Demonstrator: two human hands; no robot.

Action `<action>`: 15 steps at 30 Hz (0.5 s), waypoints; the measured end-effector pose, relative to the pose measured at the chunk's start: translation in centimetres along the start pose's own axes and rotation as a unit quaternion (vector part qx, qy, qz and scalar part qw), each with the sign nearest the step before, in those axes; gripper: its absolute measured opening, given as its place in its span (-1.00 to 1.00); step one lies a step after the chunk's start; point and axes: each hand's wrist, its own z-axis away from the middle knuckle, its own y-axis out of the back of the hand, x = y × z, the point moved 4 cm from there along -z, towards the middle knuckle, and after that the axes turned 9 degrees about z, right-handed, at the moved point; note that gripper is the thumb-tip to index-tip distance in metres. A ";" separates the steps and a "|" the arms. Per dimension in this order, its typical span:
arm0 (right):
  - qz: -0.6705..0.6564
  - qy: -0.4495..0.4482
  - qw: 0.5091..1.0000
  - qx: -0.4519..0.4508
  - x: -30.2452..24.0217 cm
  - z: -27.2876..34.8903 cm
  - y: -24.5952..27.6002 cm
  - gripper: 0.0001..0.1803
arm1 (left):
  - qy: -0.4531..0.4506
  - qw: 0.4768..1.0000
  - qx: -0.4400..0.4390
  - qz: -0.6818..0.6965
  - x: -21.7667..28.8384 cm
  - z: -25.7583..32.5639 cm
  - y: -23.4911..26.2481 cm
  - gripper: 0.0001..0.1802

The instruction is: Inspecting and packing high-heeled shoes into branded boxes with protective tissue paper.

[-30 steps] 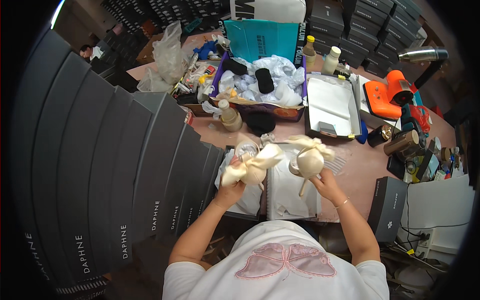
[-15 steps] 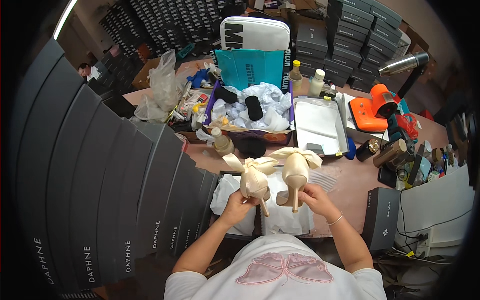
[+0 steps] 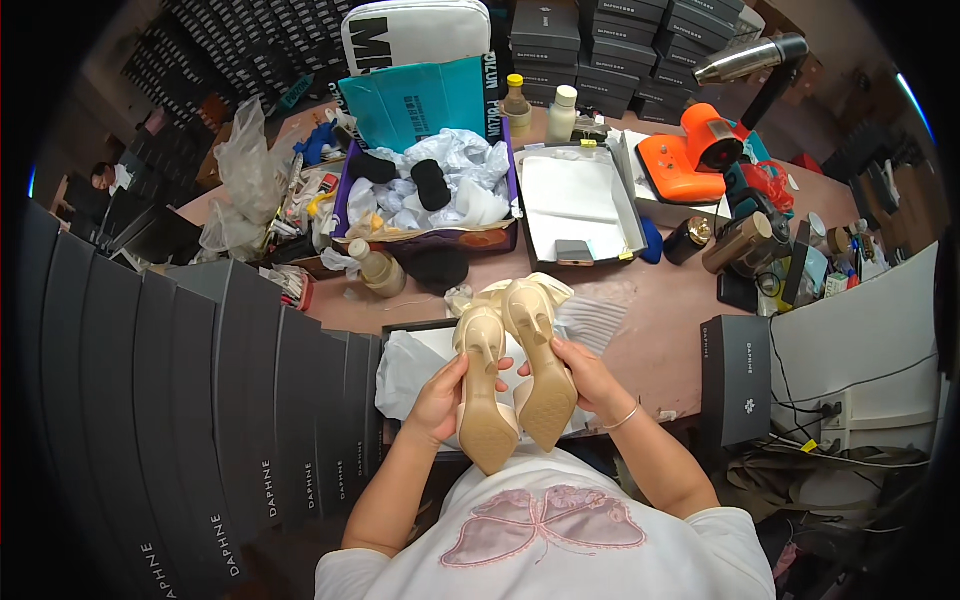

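Observation:
Two cream high-heeled shoes with fabric bows are held up side by side, their beige soles turned toward me and the toes pointing down at my chest. My left hand is closed round the left shoe. The right shoe is gripped by my right hand, which wears a thin bracelet. Beneath them an open shoebox with white tissue paper lies on the table, mostly hidden by the shoes and hands.
Stacked dark shoeboxes rise along my left. Beyond the shoes stand a glue bottle, a purple-edged box of crumpled paper, and a shallow tray. An orange device stands far right; an upright dark box is nearer.
Both shoes have tipped over so their soles now face me, where their backs and heels faced me before. The view has shifted, and both hands still hold the shoes.

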 end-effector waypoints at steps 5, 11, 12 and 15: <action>0.023 0.013 1.000 0.001 0.0 0.4 0.2 -0.54 | -0.009 1.000 -0.022 -0.014 0.1 -0.2 -0.2 -0.49; 0.063 0.053 0.997 0.008 -0.2 1.0 -1.0 -0.56 | -0.010 0.999 -0.045 -0.028 0.8 0.4 -0.5 -0.48; 0.069 0.058 0.996 0.002 0.0 1.1 -1.3 -0.56 | -0.008 0.998 -0.049 -0.028 0.9 0.6 -0.5 -0.48; 0.086 0.079 0.993 -0.009 0.9 1.6 -2.2 -0.55 | -0.002 0.998 -0.055 -0.040 1.3 1.2 0.3 -0.43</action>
